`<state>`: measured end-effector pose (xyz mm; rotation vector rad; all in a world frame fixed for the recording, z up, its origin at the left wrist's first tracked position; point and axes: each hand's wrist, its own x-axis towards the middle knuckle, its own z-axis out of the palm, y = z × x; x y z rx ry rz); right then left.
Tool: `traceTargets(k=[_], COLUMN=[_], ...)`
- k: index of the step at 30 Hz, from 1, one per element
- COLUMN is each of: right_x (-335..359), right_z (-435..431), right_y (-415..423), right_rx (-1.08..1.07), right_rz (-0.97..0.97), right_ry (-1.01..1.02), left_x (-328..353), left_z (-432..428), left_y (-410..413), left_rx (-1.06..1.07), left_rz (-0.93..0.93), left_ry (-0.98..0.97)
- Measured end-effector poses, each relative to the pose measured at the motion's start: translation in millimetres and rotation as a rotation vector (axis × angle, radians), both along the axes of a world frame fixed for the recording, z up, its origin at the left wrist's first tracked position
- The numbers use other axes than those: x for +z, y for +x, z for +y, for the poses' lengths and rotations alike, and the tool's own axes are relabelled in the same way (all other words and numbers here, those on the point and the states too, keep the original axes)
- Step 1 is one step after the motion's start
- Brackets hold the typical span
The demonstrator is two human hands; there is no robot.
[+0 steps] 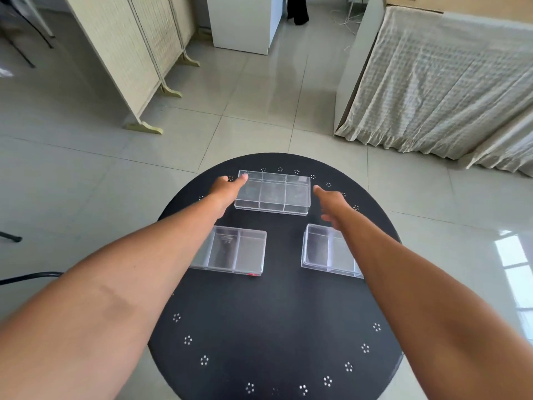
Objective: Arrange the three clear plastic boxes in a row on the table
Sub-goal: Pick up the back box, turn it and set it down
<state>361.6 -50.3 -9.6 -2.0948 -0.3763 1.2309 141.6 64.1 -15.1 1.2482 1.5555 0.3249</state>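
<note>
Fingers of the left hand touch the far box at its left end, thumb on the top corner; firm hold or not, cannot tell. Right hand is spread, empty, just off the box's right end. Far box sits near the back rim of the round black surface — little room behind it, plenty of bare top in front. Near-left box and near-right box lie well apart, each partly hidden under a forearm.
</note>
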Motion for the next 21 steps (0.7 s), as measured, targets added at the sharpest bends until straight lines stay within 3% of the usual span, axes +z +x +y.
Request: traceTargets(k=[7,21], right_x=[-26.5,-40.3], right_z=[33.1,64.2], right_y=[-1.2,-9.8], right_rx=[-0.065,-0.116], right_rz=[0.142,0.070], right_ry=[-0.004,-0.071], left_x=[-28.0,-51.3], left_z=[27.3,45.2], left_y=[0.2,12.1], left_rx=[0.027,0.080], left_rz=[-0.053,-0.113], left_ry=[-0.214,-0.278])
